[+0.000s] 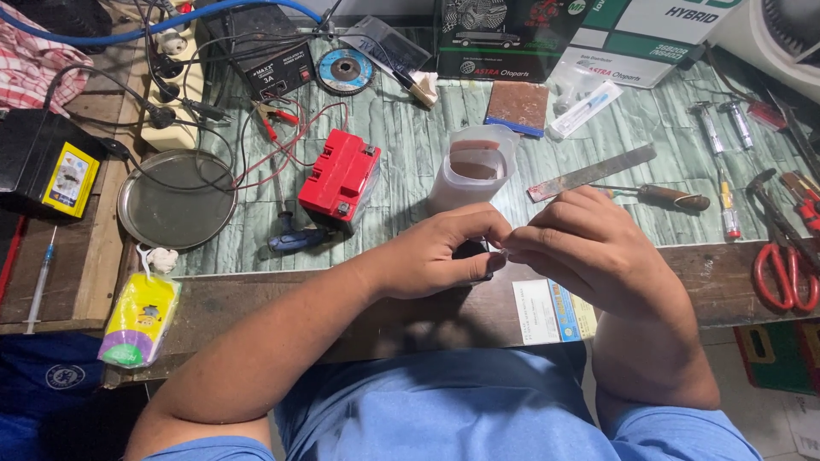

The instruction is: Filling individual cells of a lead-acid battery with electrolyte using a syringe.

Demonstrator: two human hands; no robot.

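My left hand (440, 256) and my right hand (581, 248) meet over the front edge of the workbench, fingertips pinched together on a small dark part (480, 253) that they mostly hide. Just behind the hands stands a translucent plastic cup (471, 166). A small red battery (340, 179) lies to the left of the cup with red and black clip leads (278, 119) running to a black charger box (275, 72). A steel ruler (591, 173) and a wooden-handled tool (670, 198) lie behind my right hand.
A round metal tray (177, 198) and a black battery (47, 166) sit at the left. Red-handled scissors (781, 273), pliers and several screwdrivers (726, 183) lie at the right. Cardboard boxes (512, 34), a grinding disc (345, 70) and a yellow packet (141, 318) are also about.
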